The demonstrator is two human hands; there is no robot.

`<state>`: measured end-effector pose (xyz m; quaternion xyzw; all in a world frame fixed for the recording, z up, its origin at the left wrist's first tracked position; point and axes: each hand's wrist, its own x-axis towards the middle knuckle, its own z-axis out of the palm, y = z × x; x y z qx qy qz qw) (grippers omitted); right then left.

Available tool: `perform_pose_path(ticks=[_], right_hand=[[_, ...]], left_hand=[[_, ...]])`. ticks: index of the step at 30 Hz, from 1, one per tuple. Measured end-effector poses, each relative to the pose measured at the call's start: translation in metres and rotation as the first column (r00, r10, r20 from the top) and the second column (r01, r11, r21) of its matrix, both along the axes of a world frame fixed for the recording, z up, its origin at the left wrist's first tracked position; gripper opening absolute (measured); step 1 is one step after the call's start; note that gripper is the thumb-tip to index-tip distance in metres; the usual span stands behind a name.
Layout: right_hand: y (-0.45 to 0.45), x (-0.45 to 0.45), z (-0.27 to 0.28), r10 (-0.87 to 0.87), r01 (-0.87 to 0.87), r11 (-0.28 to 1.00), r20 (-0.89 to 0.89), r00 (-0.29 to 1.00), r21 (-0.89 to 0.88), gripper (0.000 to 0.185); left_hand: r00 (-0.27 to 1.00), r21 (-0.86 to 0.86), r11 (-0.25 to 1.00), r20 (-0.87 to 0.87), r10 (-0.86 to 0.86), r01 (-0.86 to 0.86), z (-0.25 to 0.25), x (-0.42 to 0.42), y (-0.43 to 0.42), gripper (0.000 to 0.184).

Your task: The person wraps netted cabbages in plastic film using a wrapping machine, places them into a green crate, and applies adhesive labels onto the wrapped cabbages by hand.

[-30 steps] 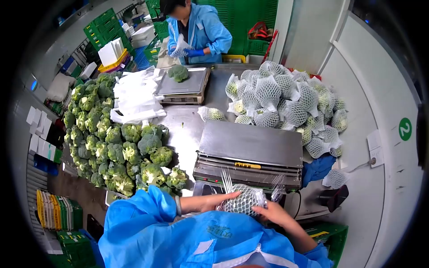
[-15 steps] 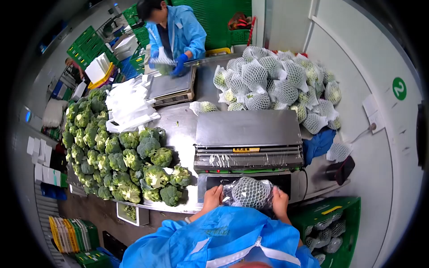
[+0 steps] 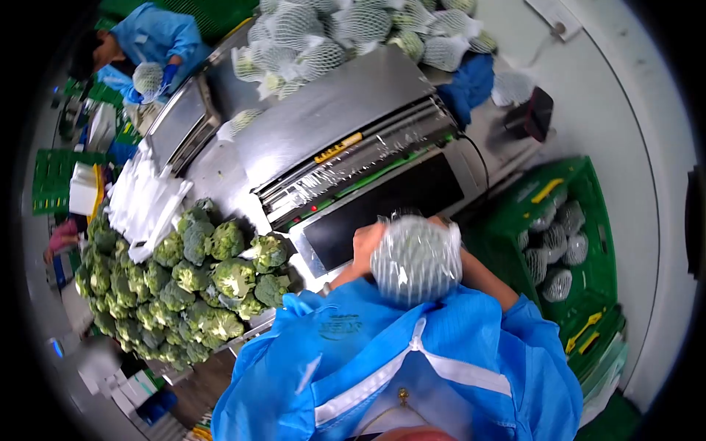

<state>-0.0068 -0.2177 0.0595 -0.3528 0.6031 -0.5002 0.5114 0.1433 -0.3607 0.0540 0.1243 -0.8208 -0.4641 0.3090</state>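
Fingers (image 3: pixel 368 241) partly hide behind the wrapped bundle (image 3: pixel 415 262).

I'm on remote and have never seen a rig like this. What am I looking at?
There's no robot: one camera on a person's head looks down at two bare hands. The left hand and right hand, partly hidden, hold a netted bundle in shiny clear film.

On the metal table are loose broccoli, white bags, a scale, a flat-topped machine and netted heads. To the right, a green crate holds more netted pieces. Across the table, a co-worker holds another netted piece.
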Motion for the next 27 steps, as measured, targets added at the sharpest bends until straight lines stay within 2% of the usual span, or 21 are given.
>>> perform_pose_path(ticks=[1,2,3,4,5,7,8,10,11,12,14,15,17,18,19,20,21,22,25,26,27], right_hand=[[0.003,0.007,0.026,0.030,-0.031,0.996,0.011,0.999,0.079,0.028],[0.014,0.016,0.053,-0.021,0.035,0.999,0.281,0.959,-0.042,0.028],[0.016,0.022,0.076,-0.062,0.082,0.979,0.111,0.992,-0.185,0.028],[0.019,0.025,0.092,-0.080,0.079,0.967,0.006,0.997,-0.243,0.028],[0.021,0.026,0.103,-0.082,0.055,0.961,-0.090,0.993,-0.273,0.028],[0.027,0.022,0.116,-0.066,0.019,0.954,-0.151,0.986,-0.298,0.028],[0.034,0.014,0.118,0.034,-0.044,0.960,-0.043,0.998,-0.278,0.028],[0.042,0.016,0.123,-0.129,0.067,0.838,-0.077,0.989,-0.541,0.029],[0.062,0.010,0.132,-0.184,0.019,0.895,-0.331,0.925,-0.445,0.032],[0.074,0.013,0.129,-0.268,0.088,0.878,-0.329,0.906,-0.471,0.026],[0.107,0.014,0.141,-0.274,0.206,0.962,-0.614,0.740,-0.180,0.024],[0.119,0.008,0.146,-0.472,0.283,0.881,-0.663,0.582,-0.379,0.024],[0.143,-0.010,0.152,-0.775,0.270,0.631,-0.602,0.191,-0.727,0.025],[0.159,-0.014,0.141,-0.732,0.299,0.668,-0.531,0.426,-0.681,0.023],[0.177,-0.013,0.128,-0.619,0.405,0.754,-0.353,0.701,-0.517,0.023],[0.199,-0.013,0.125,-0.484,0.435,0.836,-0.076,0.872,-0.333,0.023],[0.222,-0.021,0.127,-0.408,0.279,0.897,-0.398,0.821,-0.344,0.033],[0.245,-0.030,0.137,-0.297,0.278,0.947,-0.113,0.948,-0.161,0.054],[0.311,-0.016,0.109,-0.403,0.509,0.764,0.323,0.856,-0.397,0.096],[0.327,-0.017,0.111,-0.597,0.491,0.732,-0.099,0.796,-0.473,0.077],[0.342,-0.013,0.105,-0.709,0.649,0.675,-0.064,0.702,-0.352,0.077]], left_hand=[[0.981,0.058,0.989,-0.146,-0.125,0.134,0.005,0.002,0.004,0.012],[0.926,0.093,0.958,-0.295,-0.234,0.272,0.010,0.003,0.006,0.013],[0.897,0.120,0.928,-0.327,-0.298,0.352,0.023,0.000,0.002,0.021],[0.947,0.202,0.926,-0.120,-0.298,0.317,0.047,0.001,0.000,0.028],[0.928,0.329,0.868,-0.168,-0.333,0.371,0.049,-0.007,0.006,0.031],[0.905,0.578,0.697,-0.266,-0.332,0.425,0.059,-0.028,0.034,0.041],[0.893,0.652,0.613,-0.278,-0.353,0.445,0.066,-0.036,0.049,0.040],[0.865,0.773,0.437,-0.279,-0.417,0.460,0.078,-0.046,0.072,0.040],[0.849,0.823,0.344,-0.279,-0.448,0.452,0.084,-0.052,0.083,0.040],[0.835,0.868,0.251,-0.275,-0.477,0.429,0.088,-0.059,0.091,0.041],[0.806,0.931,0.094,-0.252,-0.535,0.353,0.096,-0.074,0.108,0.043],[0.794,0.953,0.026,-0.237,-0.560,0.302,0.100,-0.082,0.116,0.045],[0.777,0.976,-0.088,-0.213,-0.592,0.200,0.106,-0.098,0.135,0.048],[0.772,0.980,-0.133,-0.200,-0.604,0.150,0.108,-0.105,0.145,0.050],[0.764,0.981,-0.163,-0.181,-0.619,0.101,0.111,-0.113,0.155,0.052],[0.758,0.981,-0.188,-0.163,-0.631,0.055,0.113,-0.120,0.165,0.055],[0.752,0.977,-0.211,-0.143,-0.643,0.006,0.115,-0.127,0.174,0.057],[0.748,0.974,-0.225,-0.122,-0.653,-0.037,0.116,-0.134,0.184,0.060],[0.695,0.970,-0.191,-0.032,-0.718,-0.153,0.117,-0.149,0.217,0.068],[0.610,0.984,-0.045,0.071,-0.789,-0.173,0.119,-0.149,0.228,0.071],[0.411,0.961,0.265,0.274,-0.870,-0.079,0.124,-0.146,0.236,0.084]])
